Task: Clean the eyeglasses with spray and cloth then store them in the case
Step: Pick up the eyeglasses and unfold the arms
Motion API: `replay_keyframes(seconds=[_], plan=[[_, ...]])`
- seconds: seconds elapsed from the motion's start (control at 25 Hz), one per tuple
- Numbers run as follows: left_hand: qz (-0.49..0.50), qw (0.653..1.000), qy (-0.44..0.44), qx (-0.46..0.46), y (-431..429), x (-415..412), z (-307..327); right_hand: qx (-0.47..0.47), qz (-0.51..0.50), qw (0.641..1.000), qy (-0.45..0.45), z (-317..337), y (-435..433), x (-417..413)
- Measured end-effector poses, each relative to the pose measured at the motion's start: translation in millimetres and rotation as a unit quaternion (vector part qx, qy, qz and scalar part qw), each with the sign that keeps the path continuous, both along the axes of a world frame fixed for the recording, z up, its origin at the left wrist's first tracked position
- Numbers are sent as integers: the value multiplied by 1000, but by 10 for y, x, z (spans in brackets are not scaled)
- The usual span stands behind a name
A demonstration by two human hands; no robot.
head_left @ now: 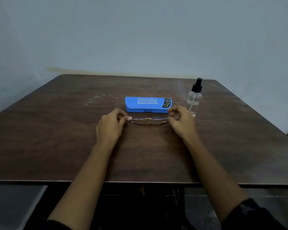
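Thin metal-framed eyeglasses [148, 120], folded, lie on the dark wooden table [56, 130] in front of me. My left hand [111, 127] pinches the frame's left end and my right hand [181, 122] pinches its right end. Just behind the glasses lies a closed blue case [147, 104] with white print on its lid. A clear spray bottle [194, 98] with a black nozzle stands upright to the right of the case, close behind my right hand. I see no cloth.
The table's back edge meets a pale blue-grey wall [140, 39]. The front edge runs just below my forearms. A grey surface [12, 201] shows below the table at the lower left.
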State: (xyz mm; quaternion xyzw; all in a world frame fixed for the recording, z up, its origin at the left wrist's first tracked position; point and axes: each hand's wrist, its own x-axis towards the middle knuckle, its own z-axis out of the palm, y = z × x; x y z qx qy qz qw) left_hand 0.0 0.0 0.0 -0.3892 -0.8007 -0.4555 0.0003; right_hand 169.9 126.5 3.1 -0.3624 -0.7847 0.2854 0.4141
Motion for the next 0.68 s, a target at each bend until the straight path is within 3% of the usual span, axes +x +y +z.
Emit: replay_keyframes(seconds=[0.28, 0.68], plan=[[-22, 999, -22, -1, 3, -20, 1, -13, 22, 1000, 1, -8, 27, -12], [-42, 990, -51, 122, 46, -15, 0, -10, 31, 997, 74, 5, 29, -46]])
